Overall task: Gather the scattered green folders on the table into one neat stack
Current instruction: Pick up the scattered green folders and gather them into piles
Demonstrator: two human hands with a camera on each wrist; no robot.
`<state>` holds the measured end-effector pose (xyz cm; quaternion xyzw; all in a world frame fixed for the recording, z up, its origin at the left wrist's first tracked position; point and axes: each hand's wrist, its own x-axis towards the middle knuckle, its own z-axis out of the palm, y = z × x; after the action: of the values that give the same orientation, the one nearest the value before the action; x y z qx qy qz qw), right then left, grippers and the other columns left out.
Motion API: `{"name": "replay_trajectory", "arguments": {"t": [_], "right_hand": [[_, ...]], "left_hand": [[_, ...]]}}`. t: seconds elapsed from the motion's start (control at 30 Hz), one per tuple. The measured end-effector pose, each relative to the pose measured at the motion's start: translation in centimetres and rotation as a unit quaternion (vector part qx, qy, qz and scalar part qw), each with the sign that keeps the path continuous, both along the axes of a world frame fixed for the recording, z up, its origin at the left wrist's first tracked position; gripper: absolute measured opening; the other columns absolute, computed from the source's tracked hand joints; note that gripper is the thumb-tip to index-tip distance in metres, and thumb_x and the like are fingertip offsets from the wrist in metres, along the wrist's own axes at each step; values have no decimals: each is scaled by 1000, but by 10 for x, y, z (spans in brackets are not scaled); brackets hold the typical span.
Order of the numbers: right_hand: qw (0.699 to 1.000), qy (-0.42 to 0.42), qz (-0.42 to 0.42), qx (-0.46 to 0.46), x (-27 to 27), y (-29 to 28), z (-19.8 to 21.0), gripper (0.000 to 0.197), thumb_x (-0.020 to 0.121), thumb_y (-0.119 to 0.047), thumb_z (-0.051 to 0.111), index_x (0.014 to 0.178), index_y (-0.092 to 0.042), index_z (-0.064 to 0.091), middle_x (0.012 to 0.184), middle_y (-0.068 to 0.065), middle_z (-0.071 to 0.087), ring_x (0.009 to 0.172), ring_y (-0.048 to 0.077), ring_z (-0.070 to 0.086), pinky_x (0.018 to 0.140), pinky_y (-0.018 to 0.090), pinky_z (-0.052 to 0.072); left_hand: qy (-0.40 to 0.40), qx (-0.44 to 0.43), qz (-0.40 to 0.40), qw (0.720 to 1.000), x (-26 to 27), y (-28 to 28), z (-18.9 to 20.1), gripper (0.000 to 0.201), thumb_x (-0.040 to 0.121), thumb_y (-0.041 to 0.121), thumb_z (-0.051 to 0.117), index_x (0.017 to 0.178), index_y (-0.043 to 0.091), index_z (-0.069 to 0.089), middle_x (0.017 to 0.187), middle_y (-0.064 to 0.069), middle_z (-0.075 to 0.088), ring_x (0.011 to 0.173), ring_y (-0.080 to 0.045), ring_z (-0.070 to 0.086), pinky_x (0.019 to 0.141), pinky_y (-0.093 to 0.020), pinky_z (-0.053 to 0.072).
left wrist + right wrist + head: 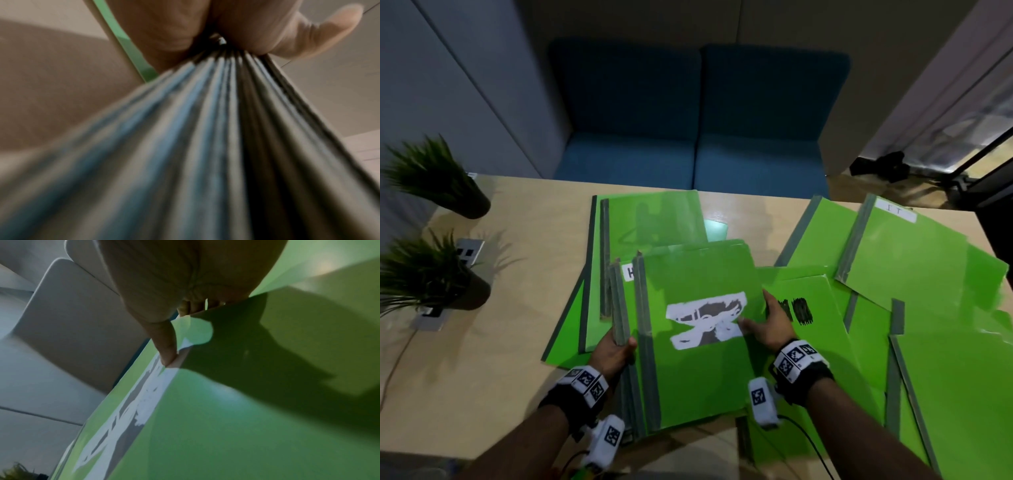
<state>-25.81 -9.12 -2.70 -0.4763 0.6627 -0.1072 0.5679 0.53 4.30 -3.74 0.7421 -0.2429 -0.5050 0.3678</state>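
The left hand (614, 349) is clamped on the grey spines of a bundle of green folders (626, 308), thumb on the near side and fingers wrapped behind; the left wrist view shows the many spine edges (205, 129) fanning out from that grip. The right hand (767, 325) pinches the right edge of the top folder (698, 359), thumb pressed on its torn white label (707, 320) and fingers curled under the edge, as the right wrist view also shows. This held bundle sits tilted near the middle of the desk's (482, 377) front edge.

More folders lie flat around it: a pair toward the far edge (654, 219), one with a black scribble (815, 308) just right of the right hand, and several overlapping toward the right edge, one bearing a white tag (895, 211).

Two potted plants (431, 274) stand along the left edge. A blue sofa (698, 113) is beyond the desk.
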Motion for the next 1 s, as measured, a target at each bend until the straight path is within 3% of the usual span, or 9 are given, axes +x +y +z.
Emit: {"name": "replay_trajectory", "arguments": {"t": [0.1,0.23,0.33,0.43,0.53,0.63,0.73,0.9,1.0], "right_hand": [[999,29,19,3,15,-4,-6,94,82,-14,75,156,-22,18,160,9,28,145,34,29,114,47,29],[998,48,48,-6,27,-2,-11,94,84,-16,75,156,-29,17,157,9,34,141,35,37,112,50,37],[997,57,58,1,32,3,-14,93,88,-15,70,158,-25,9,161,8,27,145,33,31,114,46,33],[994,64,88,-16,39,14,-17,92,92,-13,65,158,-21,2,163,7,17,149,31,21,118,44,25],[989,65,131,-26,34,15,-15,82,96,-19,59,158,-19,5,163,7,19,148,30,23,118,44,24],[989,82,112,-59,3,-1,-8,65,98,-28,56,155,-13,27,153,9,41,138,29,42,112,41,34],[963,240,22,-120,-50,-18,-8,65,91,-38,66,145,-10,44,144,13,51,131,32,48,109,46,40],[925,379,-29,-1,-108,-13,-10,95,77,-49,77,147,-9,28,151,17,30,141,36,28,108,58,33],[927,373,-23,10,-114,-9,-17,96,74,-45,81,146,-7,29,150,17,35,139,37,33,108,55,36]], "left_hand": [[-4,-7,0,1000,0,-1,1,98,34,85,57,98,11,52,77,-2,55,77,-26,54,60,-24,41],[47,-11,22,999,0,0,-2,119,25,92,56,114,12,47,93,-1,56,90,-20,54,77,-25,42],[124,6,39,992,-1,-2,1,112,53,72,71,141,13,33,127,-4,52,122,-25,47,102,-37,31],[142,42,62,987,1,-2,-5,82,81,40,66,147,15,24,149,-13,38,135,-32,36,110,-48,23],[127,57,53,989,3,-3,-9,83,80,42,68,146,14,26,148,-15,39,132,-32,40,108,-47,27],[128,57,50,989,4,-3,-9,95,68,49,75,145,14,30,145,-16,43,128,-32,43,107,-48,29],[130,61,54,988,2,-4,-6,108,54,57,80,142,16,34,139,-14,49,130,-35,42,108,-52,28],[117,58,48,990,-1,-6,-3,109,52,59,77,141,11,36,135,-13,51,125,-32,46,106,-48,30],[111,48,51,991,0,-8,-3,107,44,61,81,132,11,46,121,-11,59,102,-22,53,96,-40,35]]}}
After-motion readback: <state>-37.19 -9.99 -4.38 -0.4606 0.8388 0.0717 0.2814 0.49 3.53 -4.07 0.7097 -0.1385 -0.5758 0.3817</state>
